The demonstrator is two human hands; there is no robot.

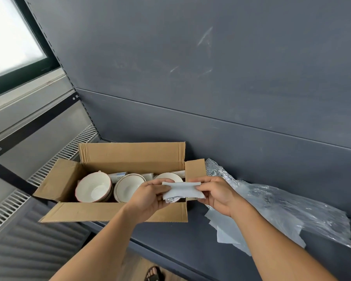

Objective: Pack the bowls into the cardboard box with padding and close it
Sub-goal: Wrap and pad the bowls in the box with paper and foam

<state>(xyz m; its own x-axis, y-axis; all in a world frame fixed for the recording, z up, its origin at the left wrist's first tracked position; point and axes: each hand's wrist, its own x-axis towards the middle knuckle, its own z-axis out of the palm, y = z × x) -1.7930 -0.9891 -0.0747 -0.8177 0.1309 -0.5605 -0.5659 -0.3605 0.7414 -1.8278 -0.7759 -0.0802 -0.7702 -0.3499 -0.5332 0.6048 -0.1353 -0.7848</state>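
Dark grey panels formed the back wall (211, 67), and a matching dark grey shelf (170, 240) ran along its foot, with a frosted window (10, 37) at far left and a slatted vent (55, 169) below it. On the shelf stood an open cardboard box (114, 211), all four flaps folded outward. Inside it sat three white bowls in a row: the left bowl (93, 188), tilted and red-rimmed, seemed to rest on another beneath it; the middle bowl (128, 187) had a darker rim; the right bowl (169, 176) was mostly hidden behind the hands. Pale packing pieces (119, 176) showed along the far inner wall of the box.

Above the right end of the box, both hands held a small white foam sheet (182, 190). The left hand (148, 199) pinched its left edge between thumb and fingers, and the right hand (217, 194) pinched its right edge the same way, the sheet stretched between them.

Just right of the box lay a crumpled clear plastic bag (292, 209) with more white foam sheets (227, 234) partly beneath it. A sandalled foot (153, 273) showed on the floor below.
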